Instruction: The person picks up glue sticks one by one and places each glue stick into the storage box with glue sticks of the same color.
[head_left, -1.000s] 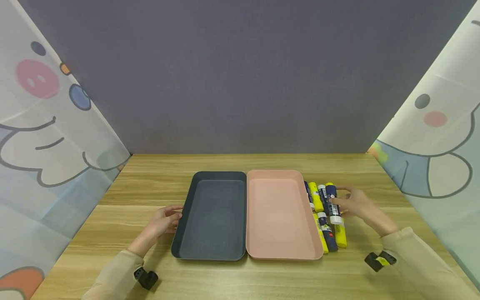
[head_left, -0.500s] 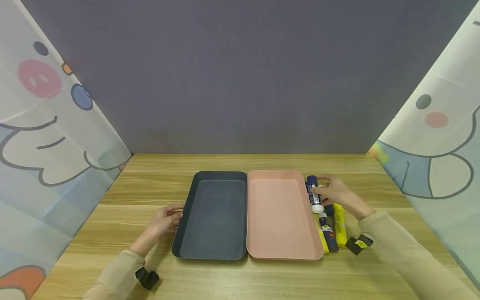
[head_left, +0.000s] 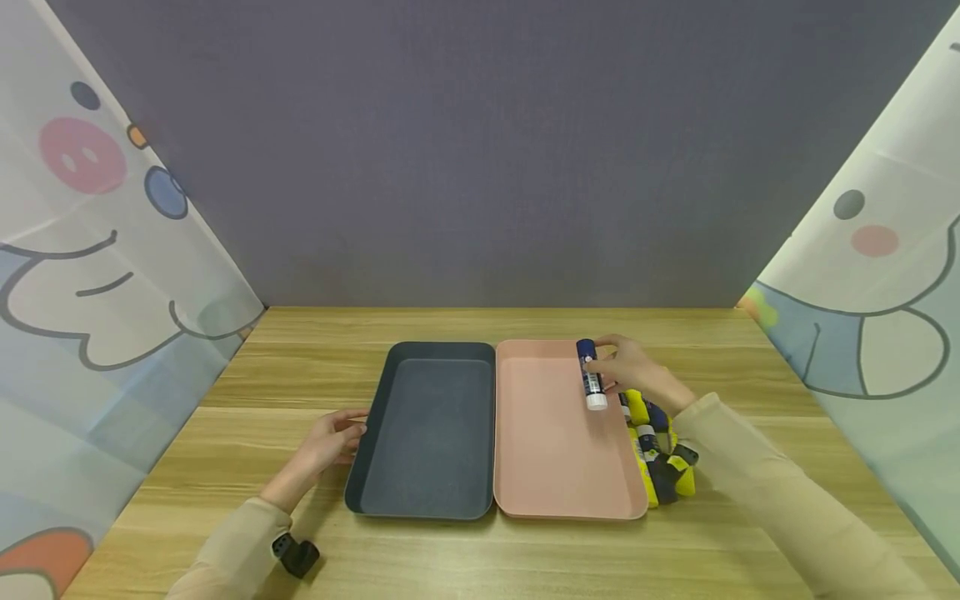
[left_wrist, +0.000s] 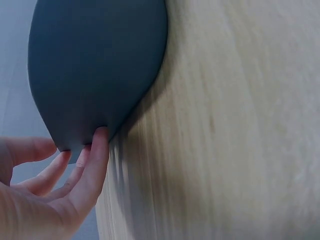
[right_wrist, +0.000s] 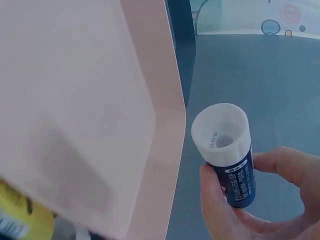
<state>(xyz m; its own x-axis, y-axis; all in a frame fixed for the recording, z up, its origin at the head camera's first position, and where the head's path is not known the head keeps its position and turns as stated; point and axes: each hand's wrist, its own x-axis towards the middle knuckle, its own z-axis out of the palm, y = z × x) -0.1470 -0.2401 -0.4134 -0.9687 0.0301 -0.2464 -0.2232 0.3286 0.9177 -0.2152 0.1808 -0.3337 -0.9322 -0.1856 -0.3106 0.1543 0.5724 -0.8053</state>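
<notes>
My right hand (head_left: pixel 632 369) pinches a navy glue stick with a white base (head_left: pixel 592 377) over the far right part of the pink tray (head_left: pixel 555 458). In the right wrist view, the thumb and fingers hold its dark blue body, and the hollow white end of the glue stick (right_wrist: pixel 223 132) faces the camera. My left hand (head_left: pixel 324 446) rests its fingertips against the left outer wall of the dark grey tray (head_left: pixel 423 433). Close up, the left fingers (left_wrist: pixel 92 170) are extended and touch the grey wall near its rim.
Several yellow and navy tubes (head_left: pixel 643 471) lie along the pink tray's right side, partly hidden under my right wrist. The two trays stand side by side on a wooden table (head_left: pixel 420 558). A grey panel (head_left: pixel 480 167) rises behind, with cartoon-printed sheets (head_left: pixel 885 233) at both sides.
My right hand has carried the glue stick leftward from above the pile of tubes to over the pink tray. The left hand and both trays stay put.
</notes>
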